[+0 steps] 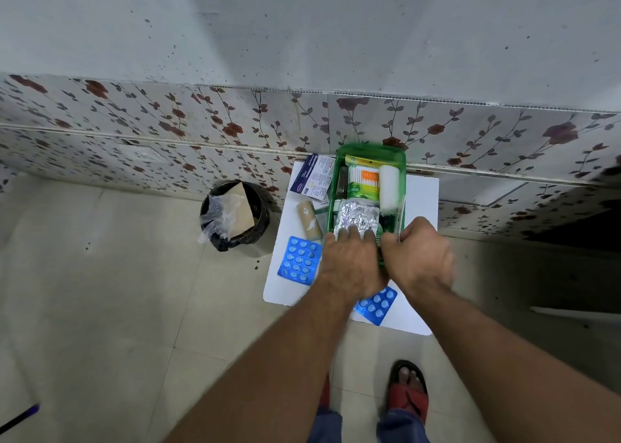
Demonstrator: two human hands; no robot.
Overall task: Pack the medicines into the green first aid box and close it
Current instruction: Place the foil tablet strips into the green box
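A small white table [420, 190] stands against the flowered wall, with a black bin [235, 217] on the floor just to its left. On the table sits the green first aid box [369, 150], open and already well filled: one white roll [389, 187], one packet of cotton buds [364, 178] and one silver foil strip [356, 219].

The person is partway through packing, I'd say. The left hand [349, 267] lies flat, fingers spread, pressing the foil strip down at the box's near end. The right hand [420, 257] is curled round the box's near right rim, its grip closed there to steady it.

Four things wait outside the box: two blue blister packs, one [299, 261] at the left of the table and one [378, 304] half hidden under the wrists, one tan bandage roll [311, 220] and one printed carton [314, 177] beside the box's left wall.

Next, I reckon, a hand must let go, fetch a loose pack, and find room for it.
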